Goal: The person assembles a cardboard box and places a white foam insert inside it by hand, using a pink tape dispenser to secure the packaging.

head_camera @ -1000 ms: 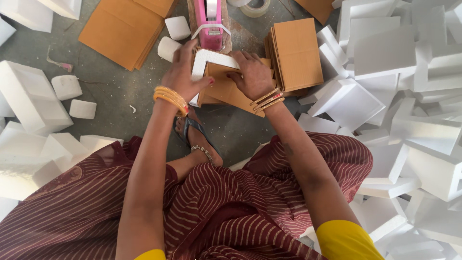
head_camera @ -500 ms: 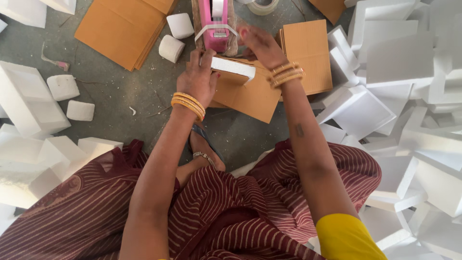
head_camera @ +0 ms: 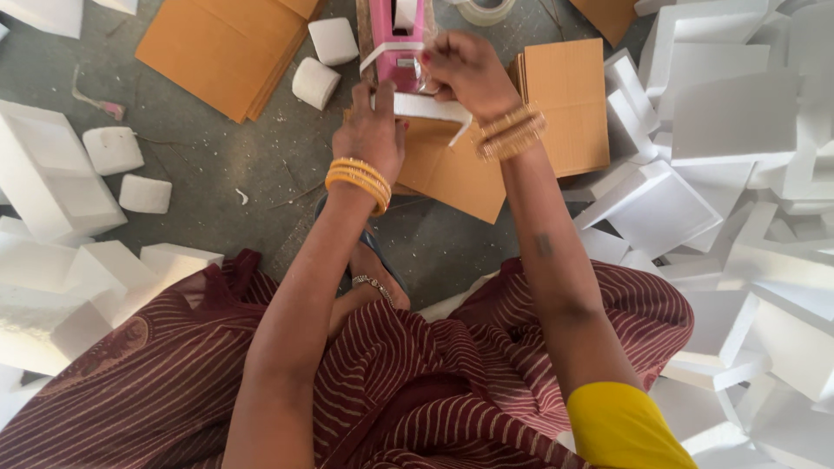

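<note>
My left hand point(head_camera: 373, 130) grips the near end of a flat white foam block point(head_camera: 426, 107) and holds it against a brown cardboard sheet point(head_camera: 452, 169), lifted just above the floor. Over the block's far edge, my right hand point(head_camera: 465, 74) has its fingertips pinched at the mouth of a pink tape dispenser point(head_camera: 395, 35), apparently on the tape end. A strip of pale tape runs across the dispenser. Both wrists carry gold bangles. My palms and the tape end itself are hidden.
Brown cardboard stacks lie at the upper left point(head_camera: 226, 48) and to the right of the dispenser point(head_camera: 569, 95). Several white foam pieces are piled along the right point(head_camera: 738, 113). Foam cubes point(head_camera: 314, 82) and a foam tray point(head_camera: 52, 169) sit left. A clear tape roll point(head_camera: 485, 10) lies at the top.
Both hands lifted the foam block and cardboard off the floor toward the dispenser. My right hand left the cardboard and reached up to the dispenser's mouth.
</note>
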